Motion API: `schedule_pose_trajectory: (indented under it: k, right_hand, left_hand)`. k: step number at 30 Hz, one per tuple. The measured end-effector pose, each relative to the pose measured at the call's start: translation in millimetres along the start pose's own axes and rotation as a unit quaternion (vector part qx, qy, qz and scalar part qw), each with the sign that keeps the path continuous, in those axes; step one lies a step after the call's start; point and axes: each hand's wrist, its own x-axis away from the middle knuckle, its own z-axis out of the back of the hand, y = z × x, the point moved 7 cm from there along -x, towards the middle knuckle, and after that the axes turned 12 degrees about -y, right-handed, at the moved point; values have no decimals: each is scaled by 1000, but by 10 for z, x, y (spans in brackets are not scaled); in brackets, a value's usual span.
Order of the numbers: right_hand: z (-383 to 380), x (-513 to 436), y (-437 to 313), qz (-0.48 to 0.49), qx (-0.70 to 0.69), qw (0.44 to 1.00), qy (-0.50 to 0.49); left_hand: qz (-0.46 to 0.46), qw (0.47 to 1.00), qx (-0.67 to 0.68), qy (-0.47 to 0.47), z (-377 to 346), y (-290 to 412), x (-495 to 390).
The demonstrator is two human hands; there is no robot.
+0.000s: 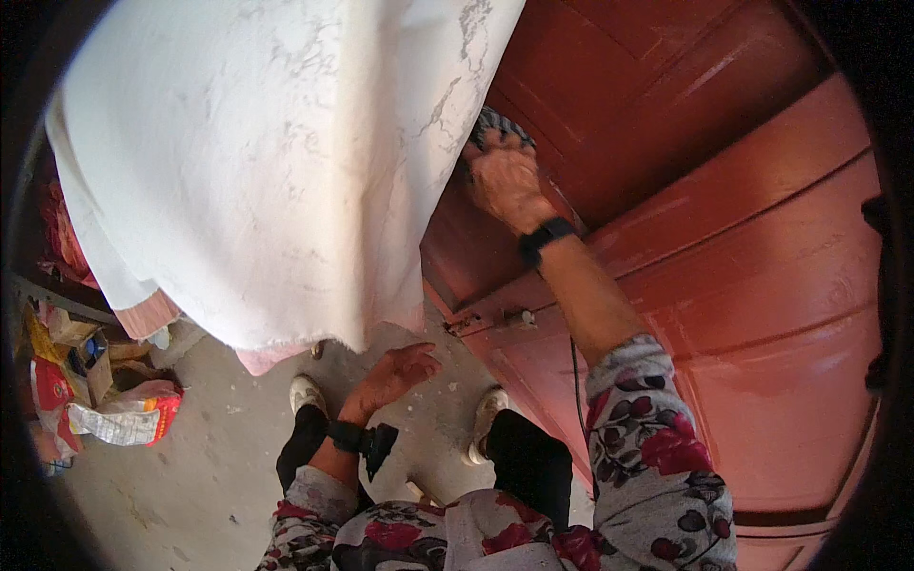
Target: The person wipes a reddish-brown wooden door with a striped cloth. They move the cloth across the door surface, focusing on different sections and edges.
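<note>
My right hand [505, 175] presses a dark striped cloth [505, 125] against a red panelled door [607, 107]. The fingers curl over the cloth, and part of it is hidden under the hand. Just left of this hand hangs a large white curtain [235, 157] with grey vein-like markings and a frayed lower edge. Below that edge, my left hand [396, 375] hovers in front of my body with loosely bent fingers and nothing in them. A dark band sits on each wrist.
A metal latch [525, 317] projects from the door's edge, and a thin dark cable [577, 378] hangs below it. On the concrete floor [214, 485] at left lie cardboard boxes [96, 364] and a red-and-white printed bag [136, 414]. Reddish fabric [64, 228] shows behind the curtain.
</note>
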Motion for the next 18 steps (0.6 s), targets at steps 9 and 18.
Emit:
schedule_pose_trajectory:
  k: [9,18]
  right_hand:
    - [-256,1045,356,-4,197,975,-99]
    - [15,800,416,-38,36,957,-287]
  left_hand:
    - [-42,998,-51,3,13,137,122]
    - [-61,996,-55,16,19,342,212]
